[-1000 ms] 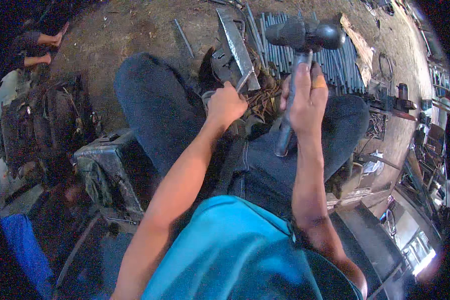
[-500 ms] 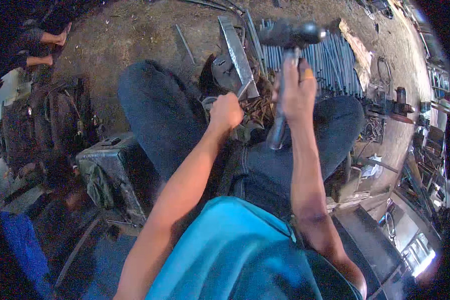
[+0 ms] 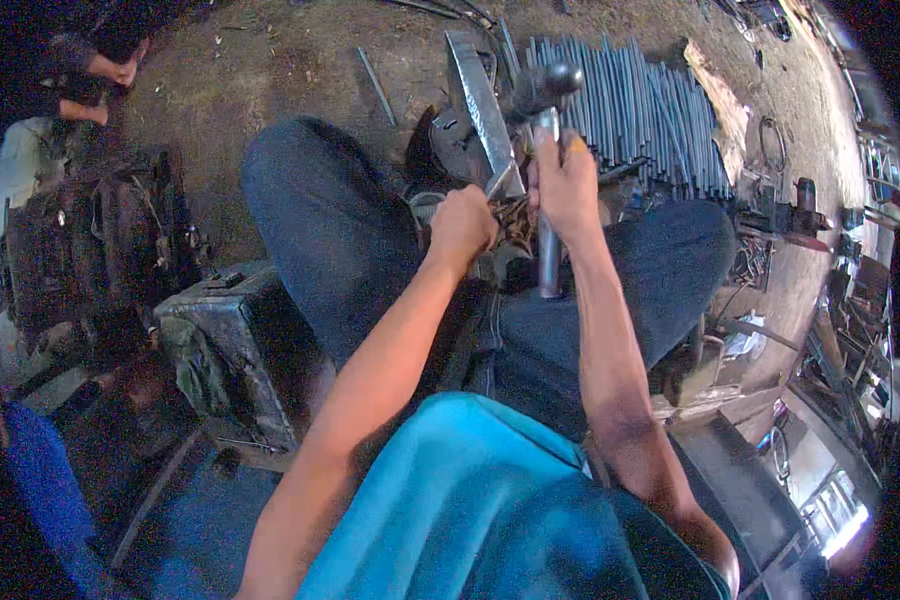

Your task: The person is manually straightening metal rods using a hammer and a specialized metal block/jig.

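My right hand [image 3: 568, 188] is wrapped round the metal handle of a ball-peen hammer [image 3: 550, 262]. The hammer's dark head is raised near the far side of a long hammered metal strip [image 3: 478, 105]. Closed in a fist, my left hand [image 3: 461, 228] grips a short thin metal bar [image 3: 501, 178] whose far end meets the strip's near end; the rest of the bar is hidden in the fist. Beneath the hands, between my knees, lie brown scraps [image 3: 516, 222]. A round dark metal piece [image 3: 455, 138] sits left of the strip.
Many thin metal rods [image 3: 625, 110] lie bundled beyond my right knee, beside a torn light sheet [image 3: 718, 100]. A single rod [image 3: 377, 85] rests on the dirt floor. At my left stands a worn metal box [image 3: 232, 330]. Another person's feet [image 3: 95, 90] show at far left.
The hammer has moved left and a little down, closer to the strip, with my right hand. My left hand stays closed on the thin bar, shifted slightly right in view.
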The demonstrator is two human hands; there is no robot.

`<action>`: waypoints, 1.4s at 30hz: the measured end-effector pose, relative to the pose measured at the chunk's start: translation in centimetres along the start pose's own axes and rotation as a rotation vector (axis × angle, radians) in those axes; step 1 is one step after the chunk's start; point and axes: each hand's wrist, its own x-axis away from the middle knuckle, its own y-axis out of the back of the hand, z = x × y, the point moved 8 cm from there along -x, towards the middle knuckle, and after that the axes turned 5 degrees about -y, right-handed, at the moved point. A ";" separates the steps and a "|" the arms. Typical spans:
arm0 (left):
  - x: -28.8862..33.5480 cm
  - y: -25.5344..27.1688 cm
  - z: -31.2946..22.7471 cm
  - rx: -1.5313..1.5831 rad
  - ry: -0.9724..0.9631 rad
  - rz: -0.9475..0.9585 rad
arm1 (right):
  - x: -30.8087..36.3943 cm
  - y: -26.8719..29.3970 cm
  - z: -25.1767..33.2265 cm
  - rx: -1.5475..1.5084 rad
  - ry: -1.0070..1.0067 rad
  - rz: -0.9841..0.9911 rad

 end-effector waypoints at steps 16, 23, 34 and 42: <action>-1.2 0.5 -1.1 0.026 -0.053 -0.050 | -0.7 -0.2 -5.0 0.388 0.154 -0.099; -0.2 1.4 -1.1 0.039 -0.001 0.000 | 4.2 5.0 10.3 -0.327 0.168 -0.024; -2.7 -0.5 -0.7 0.065 -0.029 0.041 | -0.3 1.4 -3.2 0.193 0.101 -0.073; -2.0 -0.3 1.3 0.201 0.036 0.132 | 5.8 5.2 11.8 -0.370 0.219 -0.018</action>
